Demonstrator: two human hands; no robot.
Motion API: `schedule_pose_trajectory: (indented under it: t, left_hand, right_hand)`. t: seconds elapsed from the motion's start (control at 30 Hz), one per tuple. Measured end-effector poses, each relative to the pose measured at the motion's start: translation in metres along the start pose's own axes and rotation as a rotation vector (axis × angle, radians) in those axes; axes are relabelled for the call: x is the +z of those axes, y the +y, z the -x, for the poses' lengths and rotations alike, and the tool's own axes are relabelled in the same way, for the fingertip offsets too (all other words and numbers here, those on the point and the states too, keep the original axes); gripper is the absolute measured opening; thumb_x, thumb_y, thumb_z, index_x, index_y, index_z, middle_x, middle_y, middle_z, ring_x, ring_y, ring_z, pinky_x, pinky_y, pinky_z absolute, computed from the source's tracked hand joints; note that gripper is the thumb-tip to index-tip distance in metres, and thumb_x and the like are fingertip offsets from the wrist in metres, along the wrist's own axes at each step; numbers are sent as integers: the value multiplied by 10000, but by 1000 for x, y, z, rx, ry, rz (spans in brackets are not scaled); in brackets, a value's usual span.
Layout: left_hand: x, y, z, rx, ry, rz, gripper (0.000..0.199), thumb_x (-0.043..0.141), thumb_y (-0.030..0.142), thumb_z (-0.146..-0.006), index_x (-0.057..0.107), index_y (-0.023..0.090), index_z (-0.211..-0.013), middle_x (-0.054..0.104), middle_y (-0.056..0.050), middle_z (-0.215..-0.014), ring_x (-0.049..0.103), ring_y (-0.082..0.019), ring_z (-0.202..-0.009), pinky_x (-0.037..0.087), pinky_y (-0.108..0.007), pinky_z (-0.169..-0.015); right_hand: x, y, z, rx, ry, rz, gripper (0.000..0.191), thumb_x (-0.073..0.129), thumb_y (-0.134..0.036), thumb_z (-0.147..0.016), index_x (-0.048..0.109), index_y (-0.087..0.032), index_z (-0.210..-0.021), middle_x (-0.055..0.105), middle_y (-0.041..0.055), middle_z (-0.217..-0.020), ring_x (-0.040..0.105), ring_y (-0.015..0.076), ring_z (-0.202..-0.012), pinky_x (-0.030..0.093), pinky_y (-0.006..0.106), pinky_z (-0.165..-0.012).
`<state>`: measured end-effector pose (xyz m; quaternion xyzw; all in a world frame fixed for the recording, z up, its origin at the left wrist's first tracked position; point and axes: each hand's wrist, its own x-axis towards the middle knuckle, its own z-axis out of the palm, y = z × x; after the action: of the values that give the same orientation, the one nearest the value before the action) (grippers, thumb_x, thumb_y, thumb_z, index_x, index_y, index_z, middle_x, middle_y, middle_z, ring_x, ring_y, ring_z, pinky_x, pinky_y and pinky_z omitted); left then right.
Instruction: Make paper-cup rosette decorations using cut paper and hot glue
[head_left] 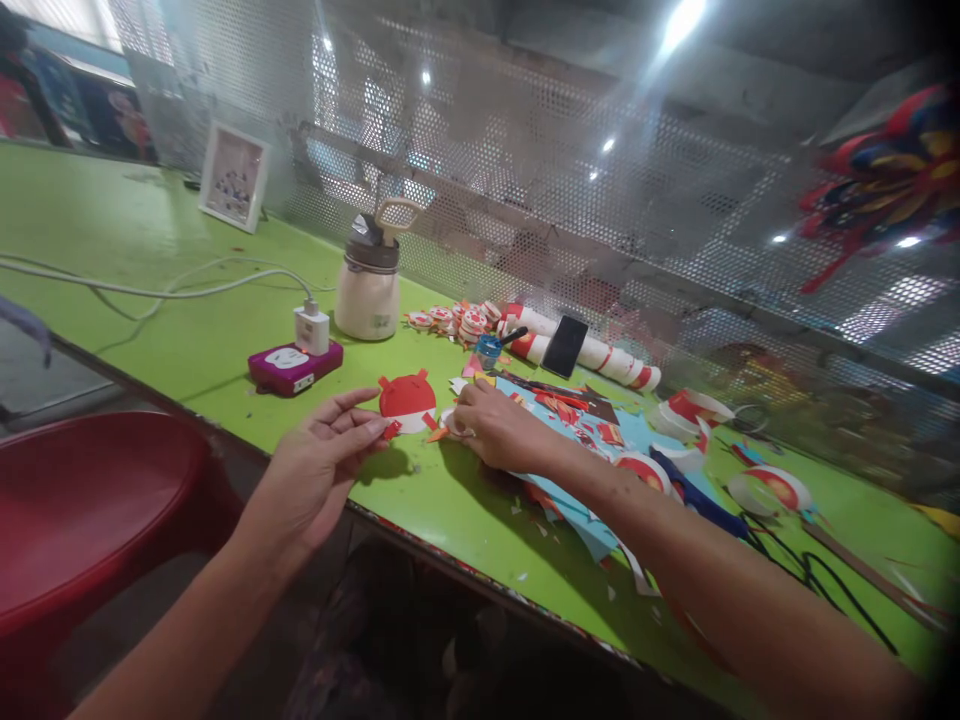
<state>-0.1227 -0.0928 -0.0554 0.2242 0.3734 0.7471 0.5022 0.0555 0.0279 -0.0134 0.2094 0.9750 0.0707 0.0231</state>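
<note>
Between the thumb and fingers of my left hand (319, 455) is a small red paper piece (392, 430). Just beyond it, a round paper cutout (407, 395), red above and white below with small red tabs like ears, lies on the green table. My right hand (495, 425) is bent down at the tabletop, right of the cutout, with its fingers drawn together. A small white and orange scrap (440, 430) shows by its fingertips; what the fingers hold is hidden. Blue paper sheets (577, 515) with red and orange scraps lie under and beside my right forearm.
Behind the hands stand a cream jar with a brown lid (367, 290), a pile of small red-and-white discs (469, 322), a blue pot (488, 350) and a black phone (565, 345). A purple power block (296, 365) with a white charger sits left. A blue-handled glue gun (701, 500) lies right.
</note>
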Motion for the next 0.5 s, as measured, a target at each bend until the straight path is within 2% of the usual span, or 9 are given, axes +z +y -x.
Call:
schedule_pose_trajectory:
  t: [0.27, 0.4, 0.5]
  left_hand:
    - [1, 1, 2, -3, 1, -3, 389, 762, 27, -612, 669, 131, -976, 687, -2, -693, 612, -79, -564, 509, -122, -550]
    - [0, 2, 3, -6, 10, -16, 420, 780, 46, -602, 663, 127, -998, 684, -1, -691, 612, -84, -570, 514, -128, -550]
    - [0, 4, 6, 4, 15, -27, 428, 784, 58, -606, 657, 125, -1010, 682, 3, -693, 618, -83, -583, 519, -125, -570]
  right_hand:
    - [-1, -2, -2, -29, -21, -49, 148, 532, -52, -839, 635, -143, -785, 566, 113, -858, 437, 241, -895, 321, 333, -720]
    - [-8, 2, -4, -47, -7, -154, 164, 569, -28, -821, 628, -149, -726, 575, 87, -835, 472, 214, -871, 346, 307, -716]
    - [-16, 12, -2, -40, 35, -273, 113, 617, -72, -835, 634, -146, -751, 600, 75, -881, 522, 178, -843, 393, 291, -749]
